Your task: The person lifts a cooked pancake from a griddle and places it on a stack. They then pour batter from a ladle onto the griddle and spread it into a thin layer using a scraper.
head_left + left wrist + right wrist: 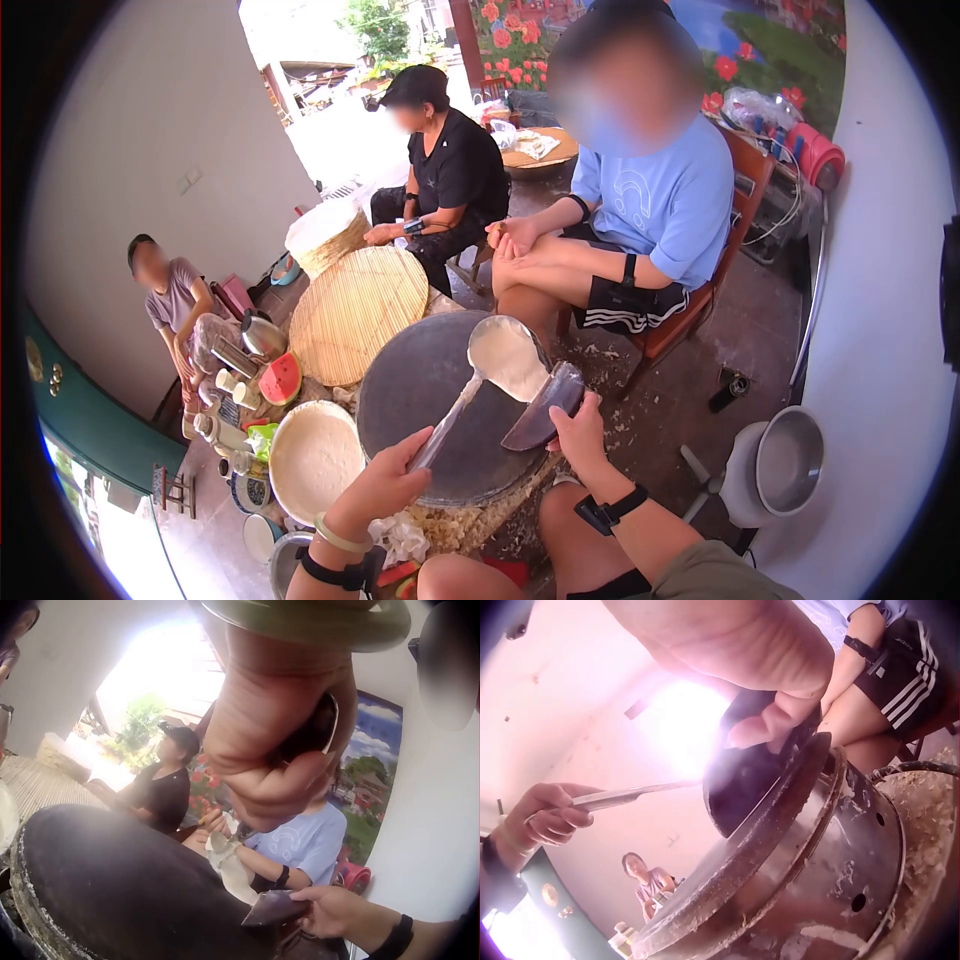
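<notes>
My left hand point(395, 475) grips the handle of a ladle point(450, 415), its round bowl over the far right part of a dark round griddle point(405, 390). Pale batter point(508, 358) fills the bowl. A dark scraper with a curved edge point(535, 415) is in my right hand point(582, 440), thumb on its face and close to the ladle's lip. In the left wrist view, a pale strip of batter point(232, 874) reaches down to the scraper point(271, 909). The right wrist view has the scraper point(739, 780) tilted close over the griddle's rim point(727, 877).
Left of the griddle stands a basin of batter point(276, 450), with a watermelon piece point(281, 380) and a kettle point(262, 335) beyond. A woven round mat point(350, 310) lies behind it. Two people sit across, another at far left. Metal bowl point(790, 460) at right.
</notes>
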`<state>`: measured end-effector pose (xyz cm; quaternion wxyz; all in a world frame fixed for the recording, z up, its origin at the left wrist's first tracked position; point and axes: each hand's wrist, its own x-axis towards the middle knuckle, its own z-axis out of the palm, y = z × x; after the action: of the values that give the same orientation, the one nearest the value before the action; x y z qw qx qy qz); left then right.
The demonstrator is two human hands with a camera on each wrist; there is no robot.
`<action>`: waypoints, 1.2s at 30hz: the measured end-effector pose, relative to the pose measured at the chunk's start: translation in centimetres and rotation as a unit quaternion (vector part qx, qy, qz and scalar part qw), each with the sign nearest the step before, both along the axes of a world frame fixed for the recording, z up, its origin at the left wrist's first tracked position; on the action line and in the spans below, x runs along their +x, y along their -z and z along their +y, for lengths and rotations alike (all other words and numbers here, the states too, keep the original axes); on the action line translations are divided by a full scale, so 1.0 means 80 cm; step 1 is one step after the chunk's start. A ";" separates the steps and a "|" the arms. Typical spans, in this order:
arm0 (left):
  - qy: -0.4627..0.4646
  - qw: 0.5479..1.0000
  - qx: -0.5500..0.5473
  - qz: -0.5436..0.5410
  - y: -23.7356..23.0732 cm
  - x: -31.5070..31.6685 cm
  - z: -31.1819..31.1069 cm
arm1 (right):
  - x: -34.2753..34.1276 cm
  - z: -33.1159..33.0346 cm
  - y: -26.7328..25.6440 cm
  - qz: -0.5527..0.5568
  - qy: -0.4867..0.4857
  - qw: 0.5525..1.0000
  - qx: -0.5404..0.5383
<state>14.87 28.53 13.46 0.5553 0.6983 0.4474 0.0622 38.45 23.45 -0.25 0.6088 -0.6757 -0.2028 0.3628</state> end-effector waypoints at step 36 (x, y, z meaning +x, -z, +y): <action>-0.044 0.990 0.134 0.030 0.046 0.001 0.048 | 0.003 0.083 -0.008 -0.056 0.021 0.998 -0.033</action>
<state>14.92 32.38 9.80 0.4403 0.7471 0.4819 0.1252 38.73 30.06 0.42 0.5815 -0.7186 -0.2103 0.3182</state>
